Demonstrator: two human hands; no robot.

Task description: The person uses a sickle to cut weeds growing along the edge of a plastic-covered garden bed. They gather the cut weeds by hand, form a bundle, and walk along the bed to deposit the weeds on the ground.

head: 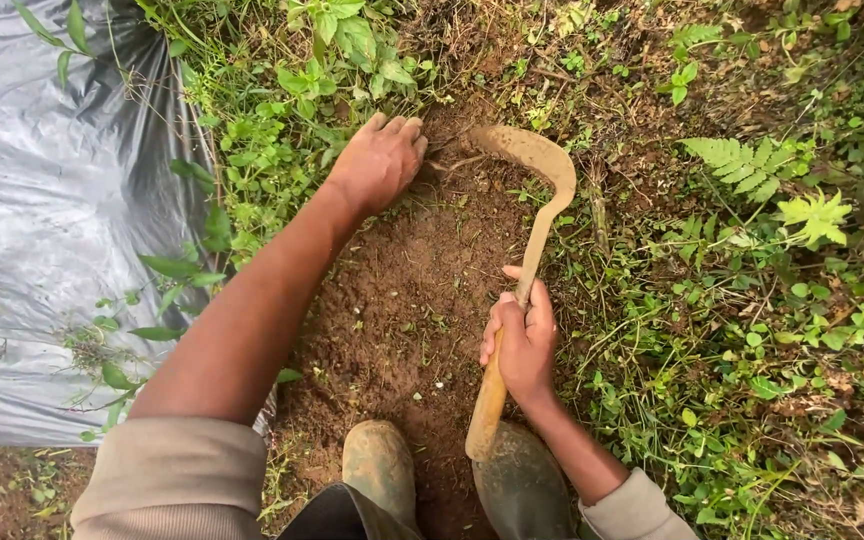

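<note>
My right hand (522, 340) grips the wooden handle of a mud-caked sickle (542, 190); its curved blade hooks left over bare brown soil (392, 300). Stretched forward, my left hand (380, 162) presses into weeds and roots at the far edge of the cleared patch, fingers curled down into the ground; whether it grasps a stem I cannot tell. The blade tip lies just right of that hand. Two muddy rubber boots (382, 465) show at the bottom, the handle's end resting over the right boot (517, 485).
A grey plastic sheet (42, 220) covers the ground on the left. Leafy weeds (282, 130) grow between it and the soil patch. Ferns (752, 165) and low green plants fill the right side.
</note>
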